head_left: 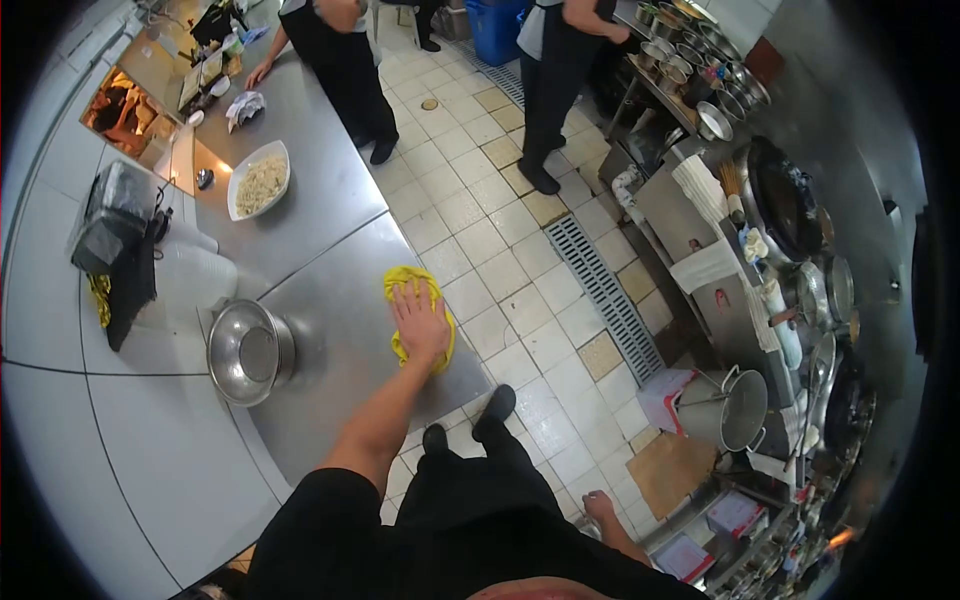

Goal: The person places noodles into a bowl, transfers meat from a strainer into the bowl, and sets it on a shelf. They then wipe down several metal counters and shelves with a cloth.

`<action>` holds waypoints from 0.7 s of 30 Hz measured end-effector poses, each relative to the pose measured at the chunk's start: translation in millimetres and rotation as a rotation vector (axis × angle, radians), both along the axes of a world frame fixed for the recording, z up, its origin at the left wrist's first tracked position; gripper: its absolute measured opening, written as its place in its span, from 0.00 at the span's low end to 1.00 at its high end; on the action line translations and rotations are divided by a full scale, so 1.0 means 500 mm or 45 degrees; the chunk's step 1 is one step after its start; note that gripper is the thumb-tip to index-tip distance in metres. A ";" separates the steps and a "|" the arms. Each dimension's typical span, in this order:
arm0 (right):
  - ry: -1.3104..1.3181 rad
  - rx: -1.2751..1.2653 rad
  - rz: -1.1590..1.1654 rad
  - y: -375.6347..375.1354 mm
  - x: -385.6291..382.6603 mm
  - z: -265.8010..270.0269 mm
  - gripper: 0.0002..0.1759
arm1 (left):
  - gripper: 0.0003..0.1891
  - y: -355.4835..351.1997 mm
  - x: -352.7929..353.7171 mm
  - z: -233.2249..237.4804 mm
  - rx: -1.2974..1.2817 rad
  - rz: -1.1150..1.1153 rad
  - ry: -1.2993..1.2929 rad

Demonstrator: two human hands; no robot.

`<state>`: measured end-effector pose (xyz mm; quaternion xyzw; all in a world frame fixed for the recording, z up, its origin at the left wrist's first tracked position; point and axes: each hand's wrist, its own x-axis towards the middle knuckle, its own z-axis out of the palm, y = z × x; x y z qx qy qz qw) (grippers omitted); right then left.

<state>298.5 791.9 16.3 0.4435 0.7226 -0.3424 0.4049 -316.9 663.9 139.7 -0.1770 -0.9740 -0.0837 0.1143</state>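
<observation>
My left hand [421, 325] lies on a crumpled yellow cloth [398, 279], its palm down and its fingers spread flat. The cloth is on the steel worktop [335, 310], near its right edge. A stack of steel bowls [243, 353] stands to the left of the cloth, close to the wall. My right hand [600, 508] hangs low at my side, its fingers curled inward. A shiny metal thing [586, 525] shows just beside these fingers, partly hidden by my body; I cannot tell whether the hand grips it.
A white bowl of pale food [262, 182] sits farther up the counter. Two people [345, 70] [555, 80] stand beyond on the tiled floor [450, 170]. To the right are a floor drain grate [600, 290], a tall pot [735, 410] and a wok [785, 200].
</observation>
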 end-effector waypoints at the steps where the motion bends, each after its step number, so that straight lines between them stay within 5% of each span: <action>1: -0.031 -0.159 0.173 0.011 0.025 -0.048 0.26 | 0.29 0.015 0.009 0.013 0.068 -0.112 -0.062; 2: -0.039 -0.319 0.338 0.020 0.007 -0.043 0.25 | 0.28 0.019 -0.009 0.020 0.053 -0.198 -0.062; 5: 0.037 -0.426 -0.489 0.004 -0.125 0.102 0.19 | 0.26 0.018 -0.159 0.049 0.034 -0.390 -0.029; 9: 0.286 -0.475 -0.988 -0.015 -0.131 0.109 0.17 | 0.24 0.005 -0.267 0.025 -0.014 -0.514 -0.027; 12: 0.363 -0.336 -1.047 -0.065 -0.072 0.126 0.18 | 0.23 0.008 -0.214 0.007 -0.120 -0.837 -0.022; 14: 0.387 -0.285 -1.127 -0.127 0.006 0.101 0.14 | 0.21 0.022 -0.083 0.039 -0.158 -0.907 -0.538; 15: 0.403 -0.260 -1.188 -0.177 0.046 0.079 0.13 | 0.21 0.022 -0.011 0.043 -0.194 -1.056 -0.506; 18: 0.568 0.198 0.156 -0.334 0.174 0.023 0.07 | 0.19 -0.020 0.149 0.061 -0.072 -1.489 -0.341; 19: 0.514 0.240 -0.161 -0.409 0.194 0.016 0.05 | 0.19 -0.040 0.195 0.069 0.017 -1.617 -0.283; 21: 0.526 0.258 -0.351 -0.555 0.211 0.016 0.04 | 0.18 -0.093 0.253 0.093 0.094 -1.674 -0.183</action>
